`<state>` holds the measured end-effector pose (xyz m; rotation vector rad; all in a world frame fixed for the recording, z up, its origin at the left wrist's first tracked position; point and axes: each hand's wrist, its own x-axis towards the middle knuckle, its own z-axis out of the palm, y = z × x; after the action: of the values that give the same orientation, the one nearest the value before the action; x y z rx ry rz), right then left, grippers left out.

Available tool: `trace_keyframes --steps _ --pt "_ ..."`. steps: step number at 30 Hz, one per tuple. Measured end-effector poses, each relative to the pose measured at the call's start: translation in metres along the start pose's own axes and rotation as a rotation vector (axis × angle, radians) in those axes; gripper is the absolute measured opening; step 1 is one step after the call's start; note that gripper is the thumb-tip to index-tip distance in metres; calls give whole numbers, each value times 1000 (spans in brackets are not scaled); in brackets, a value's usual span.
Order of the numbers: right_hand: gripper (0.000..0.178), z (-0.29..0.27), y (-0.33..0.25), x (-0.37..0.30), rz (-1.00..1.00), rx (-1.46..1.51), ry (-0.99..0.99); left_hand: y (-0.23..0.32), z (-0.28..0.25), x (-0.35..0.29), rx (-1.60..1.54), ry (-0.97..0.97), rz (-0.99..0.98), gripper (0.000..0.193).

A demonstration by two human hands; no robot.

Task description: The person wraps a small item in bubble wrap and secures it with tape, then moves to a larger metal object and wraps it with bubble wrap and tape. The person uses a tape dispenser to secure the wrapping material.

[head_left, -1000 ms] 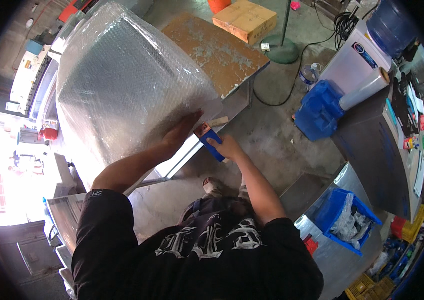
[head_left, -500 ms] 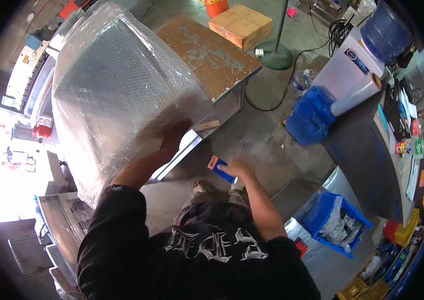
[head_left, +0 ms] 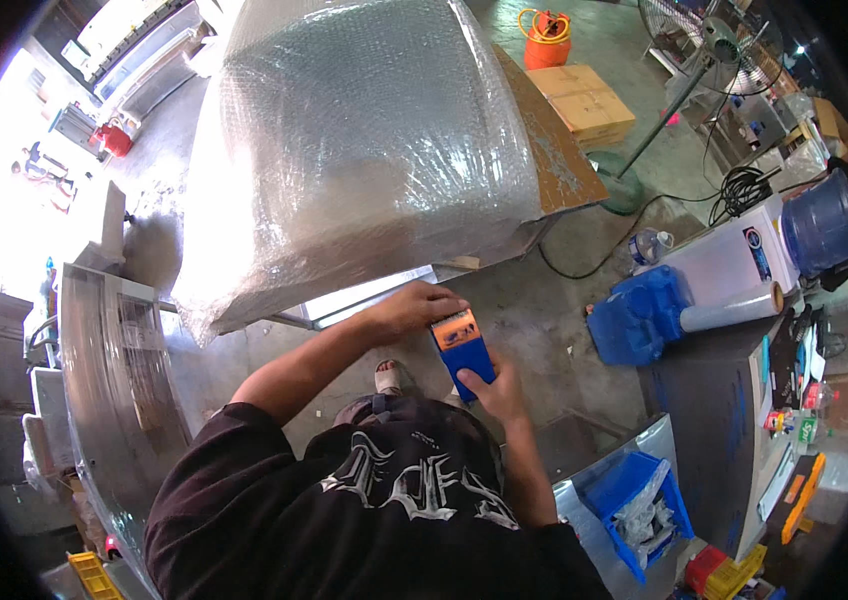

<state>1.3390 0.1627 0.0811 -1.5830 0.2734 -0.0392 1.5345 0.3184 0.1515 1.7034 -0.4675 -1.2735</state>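
Note:
My right hand (head_left: 497, 388) is closed round a blue handheld tool with an orange end (head_left: 464, 354), thumb lying across its blue face. The tool is tilted, its orange end pointing away from me; its exact kind is unclear. My left hand (head_left: 412, 309) reaches across to that end, fingers bent and pressed together at its far edge. Whatever they pinch there, if anything, is hidden. Just beyond my hands stands a large bulky load in clear bubble wrap (head_left: 354, 150). It rests on a worn brown tabletop (head_left: 564, 160), with a pale metal strip (head_left: 369, 297) showing under its near edge.
To the right are a blue jerrycan (head_left: 634, 315), a film roll (head_left: 734, 308), a water dispenser (head_left: 744, 250) and a dark desk (head_left: 694, 420). A blue bin (head_left: 679, 500) stands nearer. Wrapped panels (head_left: 119, 400) lean at left. A cable (head_left: 584, 272) crosses the floor.
My left hand has come away from the wrapped load to the tool's orange end. My right hand has turned the tool so its broad face shows. The view has swung left.

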Motion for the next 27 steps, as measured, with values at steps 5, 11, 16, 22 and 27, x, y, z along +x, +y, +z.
trace_keyframes --steps 5,11,16,22,27 --pt "49 32 -51 27 -83 54 -28 38 -52 -37 216 135 259 25" --pt "41 73 -72 59 -105 -32 127 76 -100 -46 551 447 484 20" --pt "54 83 -52 113 -21 -28 127 61 -153 -3 1259 890 1001 17" --pt "51 103 -1 136 43 178 153 44 -174 23 1338 1151 874 50" --pt "51 96 14 132 30 91 108 36 -162 14 1225 965 944 50"
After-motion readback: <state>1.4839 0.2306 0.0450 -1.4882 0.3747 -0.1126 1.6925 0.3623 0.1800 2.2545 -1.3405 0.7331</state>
